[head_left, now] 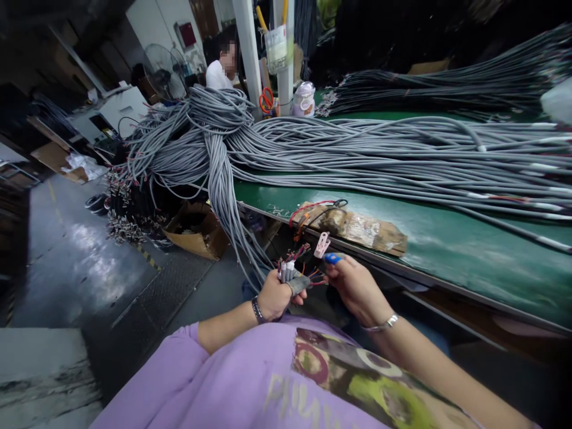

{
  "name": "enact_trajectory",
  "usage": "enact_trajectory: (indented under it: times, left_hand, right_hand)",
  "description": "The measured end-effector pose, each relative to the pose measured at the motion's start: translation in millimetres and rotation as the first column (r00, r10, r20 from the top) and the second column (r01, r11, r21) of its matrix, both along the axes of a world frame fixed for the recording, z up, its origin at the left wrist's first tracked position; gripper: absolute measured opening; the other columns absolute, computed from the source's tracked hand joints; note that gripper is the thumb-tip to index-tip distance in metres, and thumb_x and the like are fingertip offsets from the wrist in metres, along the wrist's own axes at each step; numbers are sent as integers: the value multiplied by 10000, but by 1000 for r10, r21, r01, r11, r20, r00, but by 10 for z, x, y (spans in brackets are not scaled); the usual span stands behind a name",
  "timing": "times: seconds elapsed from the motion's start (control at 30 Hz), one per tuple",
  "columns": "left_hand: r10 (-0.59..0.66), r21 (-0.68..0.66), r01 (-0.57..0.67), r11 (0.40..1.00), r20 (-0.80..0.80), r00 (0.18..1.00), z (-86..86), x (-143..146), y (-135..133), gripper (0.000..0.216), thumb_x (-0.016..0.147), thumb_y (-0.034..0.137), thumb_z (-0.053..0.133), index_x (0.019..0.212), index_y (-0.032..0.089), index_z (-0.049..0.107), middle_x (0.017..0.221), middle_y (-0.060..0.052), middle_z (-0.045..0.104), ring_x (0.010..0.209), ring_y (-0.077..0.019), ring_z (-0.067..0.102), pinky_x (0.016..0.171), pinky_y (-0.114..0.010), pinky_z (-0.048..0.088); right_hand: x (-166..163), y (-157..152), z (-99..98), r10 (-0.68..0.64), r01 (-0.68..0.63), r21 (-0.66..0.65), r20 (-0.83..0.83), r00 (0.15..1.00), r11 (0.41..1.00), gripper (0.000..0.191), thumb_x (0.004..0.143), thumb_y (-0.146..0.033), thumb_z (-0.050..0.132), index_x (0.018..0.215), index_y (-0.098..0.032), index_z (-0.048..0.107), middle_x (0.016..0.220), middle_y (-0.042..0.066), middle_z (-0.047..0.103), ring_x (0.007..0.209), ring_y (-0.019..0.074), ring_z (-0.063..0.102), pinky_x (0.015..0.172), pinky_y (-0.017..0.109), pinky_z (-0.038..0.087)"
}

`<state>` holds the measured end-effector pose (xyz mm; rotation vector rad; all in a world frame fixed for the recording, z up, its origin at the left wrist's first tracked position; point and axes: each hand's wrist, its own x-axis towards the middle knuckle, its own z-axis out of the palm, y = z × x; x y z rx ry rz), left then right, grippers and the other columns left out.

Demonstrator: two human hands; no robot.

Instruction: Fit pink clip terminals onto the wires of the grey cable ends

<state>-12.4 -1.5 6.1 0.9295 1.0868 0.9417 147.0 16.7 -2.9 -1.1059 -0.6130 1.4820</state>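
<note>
Head view: left hand [274,296] closed around grey cable ends [288,271], in front of the torso, just off the near edge of the green table [433,244]. Right hand [356,290], blue wrap on 1 digit, fingertips at the coloured wires [315,276]; can't tell if they're pinched. Pink clip [322,245] just above those fingertips. Grey cable bundle [221,179] drapes over the edge toward left hand.

I wear a lettered lilac shirt [214,387], dark left bracelet [258,310], silvery right bracelet [385,325], blue covering [332,258] on my right fingers [353,268].
</note>
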Motion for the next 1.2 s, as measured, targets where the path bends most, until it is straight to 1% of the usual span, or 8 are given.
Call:
enact_trajectory:
  times: [0.17, 0.3, 0.37, 0.47, 0.53, 0.73, 1.0, 1.2]
  left_hand:
    - [-10, -71, 16, 997, 80, 997, 83, 2, 62, 439, 529, 480, 817, 661, 123, 598, 478, 2, 570, 378, -84, 485, 373, -199, 387]
    - [-65, -112, 80, 991, 128, 990, 184, 55, 133, 446, 508, 462, 830, 651, 125, 575, 471, 6, 560, 368, -76, 468, 367, -195, 366]
    - [-90, -124, 109, 986, 151, 984, 225, 85, 170, 446, 501, 449, 837, 644, 129, 560, 469, 9, 553, 370, -73, 463, 365, -191, 350]
    - [-105, -138, 129, 982, 172, 979, 257, 118, 228, 440, 496, 425, 841, 640, 137, 541, 469, 12, 545, 380, -75, 465, 367, -190, 341]
    - [-113, -154, 142, 978, 183, 977, 261, 129, 266, 442, 482, 416, 843, 638, 140, 535, 466, 16, 536, 379, -76, 460, 363, -190, 336]
    - [-141, -184, 179, 967, 202, 969, 250, 160, 315, 467, 435, 416, 853, 659, 137, 553, 491, 21, 545, 377, -66, 447, 343, -182, 326]
    - [-142, -189, 178, 966, 189, 972, 219, 176, 317, 457, 456, 407, 853, 668, 130, 559, 496, 18, 540, 390, -72, 461, 340, -183, 328]
    - [-130, -209, 164, 964, 167, 977, 184, 187, 310, 458, 446, 412, 854, 629, 134, 540, 471, 22, 522, 390, -72, 459, 337, -179, 315]
  right_hand:
    - [162, 148, -43, 134, -150, -79, -183, 974, 985, 319, 742, -506, 687, 733, -189, 658, 718, 33, 648, 570, 121, 560, 553, 260, 496]
    - [126, 243, 18, 305, -306, 8, -114, 946, 952, 447, 726, -621, 652, 801, -181, 679, 701, 39, 652, 566, 138, 563, 519, 265, 461]
    - [79, 259, 57, 272, -273, 73, 21, 962, 959, 462, 700, -649, 658, 744, -189, 662, 617, 11, 614, 520, 132, 520, 484, 261, 412]
    - [7, 246, 80, 62, -102, 165, 232, 971, 981, 479, 710, -672, 629, 625, -201, 612, 536, -13, 558, 481, 120, 459, 465, 261, 357]
    - [-32, 240, 74, -4, -46, 191, 254, 967, 981, 502, 731, -697, 582, 612, -210, 603, 530, -9, 561, 481, 127, 458, 464, 271, 352]
    - [-79, 293, 56, 150, -146, 79, -51, 987, 986, 586, 667, -773, 568, 661, -192, 645, 527, 12, 576, 444, 133, 481, 420, 280, 348]
    - [-83, 364, 18, 160, -171, -25, -248, 956, 985, 550, 635, -707, 670, 712, -162, 671, 543, 16, 612, 437, 132, 527, 400, 261, 389]
    - [-118, 392, 12, 204, -188, 96, -209, 956, 978, 551, 657, -741, 615, 721, -193, 626, 525, 7, 593, 454, 146, 522, 454, 283, 434]
